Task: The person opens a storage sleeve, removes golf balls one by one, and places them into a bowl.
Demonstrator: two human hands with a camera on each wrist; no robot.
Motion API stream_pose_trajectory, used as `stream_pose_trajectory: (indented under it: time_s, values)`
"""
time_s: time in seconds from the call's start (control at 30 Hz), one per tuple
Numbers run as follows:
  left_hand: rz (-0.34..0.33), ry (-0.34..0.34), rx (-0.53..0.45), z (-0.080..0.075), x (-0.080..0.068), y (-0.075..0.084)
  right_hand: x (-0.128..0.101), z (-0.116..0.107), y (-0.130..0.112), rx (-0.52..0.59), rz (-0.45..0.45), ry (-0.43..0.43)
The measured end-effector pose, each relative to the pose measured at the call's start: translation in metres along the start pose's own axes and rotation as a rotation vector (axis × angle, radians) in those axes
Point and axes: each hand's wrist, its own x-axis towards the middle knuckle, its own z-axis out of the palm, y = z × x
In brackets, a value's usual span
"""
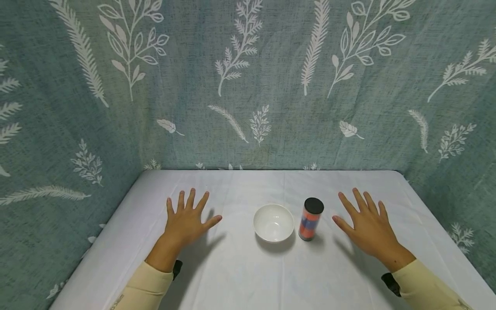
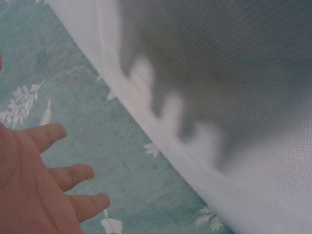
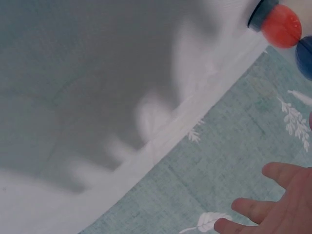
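A white bowl (image 1: 273, 222) sits at the middle of the white table (image 1: 232, 275). Just right of it stands a clear tube (image 1: 310, 218) with a black cap, filled with orange and blue balls; its capped end (image 3: 278, 22) shows in the right wrist view. My left hand (image 1: 187, 217) hovers flat over the table left of the bowl, fingers spread and holding nothing; its fingers (image 2: 53, 170) show in the left wrist view. My right hand (image 1: 366, 224) is spread the same way right of the tube, apart from it, fingers (image 3: 273, 204) straight.
A teal cloth with white leaf prints (image 1: 248, 86) hangs behind and at both sides of the table. The table's edges run close to the cloth on the left (image 2: 146, 122) and right (image 3: 195, 122).
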Motion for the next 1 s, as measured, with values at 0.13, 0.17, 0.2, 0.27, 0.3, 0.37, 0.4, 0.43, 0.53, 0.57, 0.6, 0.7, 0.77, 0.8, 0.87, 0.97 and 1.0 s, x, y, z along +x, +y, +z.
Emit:
stream_pose_trajectory:
  time_s: [0.13, 0.17, 0.2, 0.27, 0.3, 0.37, 0.4, 0.43, 0.53, 0.57, 0.6, 0.7, 0.77, 0.8, 0.87, 0.97, 1.0]
  values:
    - [0.008, 0.01, -0.008, 0.0, 0.0, 0.001, -0.002, -0.002, -0.001, 0.008, -0.015, 0.012]
    - [0.011, 0.016, -0.009, 0.0, 0.0, 0.001, -0.002, -0.003, -0.001, 0.013, -0.019, 0.018]
    - [0.017, 0.024, -0.008, 0.0, -0.001, 0.002, -0.003, -0.004, -0.002, 0.014, -0.028, 0.028]
    - [0.031, 0.052, 0.0, 0.0, -0.002, 0.002, -0.005, -0.005, -0.003, 0.029, -0.047, 0.049]
    - [0.041, 0.07, 0.006, 0.001, -0.002, 0.003, -0.006, -0.006, -0.004, 0.038, -0.057, 0.063]
    - [0.068, 0.122, 0.017, 0.001, -0.004, 0.004, -0.009, -0.007, -0.006, 0.071, -0.078, 0.09]
    - [0.083, 0.15, 0.017, 0.002, -0.004, 0.006, -0.011, -0.008, -0.007, 0.095, -0.088, 0.102]
    - [0.097, 0.18, 0.011, 0.002, -0.005, 0.007, -0.013, -0.009, -0.008, 0.127, -0.093, 0.11]
    - [0.14, 0.261, -0.026, 0.003, -0.008, 0.012, -0.016, -0.011, -0.011, 0.234, -0.091, 0.11]
    - [0.151, 0.284, -0.046, 0.004, -0.009, 0.014, -0.017, -0.011, -0.013, 0.272, -0.088, 0.107]
    - [0.165, 0.308, -0.062, 0.004, -0.009, 0.016, -0.018, -0.012, -0.014, 0.308, -0.085, 0.1]
    - [0.205, 0.365, -0.101, 0.003, -0.013, 0.025, -0.019, -0.013, -0.019, 0.409, -0.074, 0.086]
    - [0.234, 0.391, -0.114, 0.003, -0.015, 0.032, -0.019, -0.012, -0.022, 0.465, -0.072, 0.095]
    - [0.252, 0.403, -0.115, 0.003, -0.016, 0.036, -0.019, -0.011, -0.023, 0.488, -0.071, 0.1]
    - [0.282, 0.418, -0.118, 0.003, -0.018, 0.043, -0.018, -0.009, -0.026, 0.524, -0.07, 0.107]
    - [0.321, 0.43, -0.126, 0.003, -0.023, 0.054, -0.015, -0.005, -0.03, 0.565, -0.065, 0.1]
    - [0.335, 0.434, -0.134, 0.003, -0.024, 0.057, -0.013, -0.003, -0.032, 0.582, -0.061, 0.095]
